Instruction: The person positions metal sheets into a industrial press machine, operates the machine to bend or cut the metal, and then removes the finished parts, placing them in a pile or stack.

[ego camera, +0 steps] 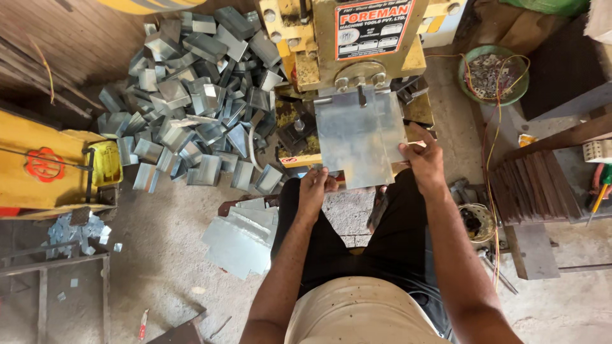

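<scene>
Head-worn view, steeply downward, close over lap, press machine (357, 44) just ahead.

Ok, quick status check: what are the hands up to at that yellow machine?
Left hand grips the metal sheet at its near edge. Right hand holds its right edge. Sheet lies flat under the yellow press. Nothing blocking it.

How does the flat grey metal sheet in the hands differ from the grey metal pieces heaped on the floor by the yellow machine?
The flat grey metal sheet is unbent; the heaped grey metal pieces are folded into angled shapes. The sheet is one broad panel, each heaped piece looks smaller. The sheet is held at the yellow machine by the left hand and right hand; the pieces lie loose on the floor. Both look like the same dull grey sheet metal.
</scene>
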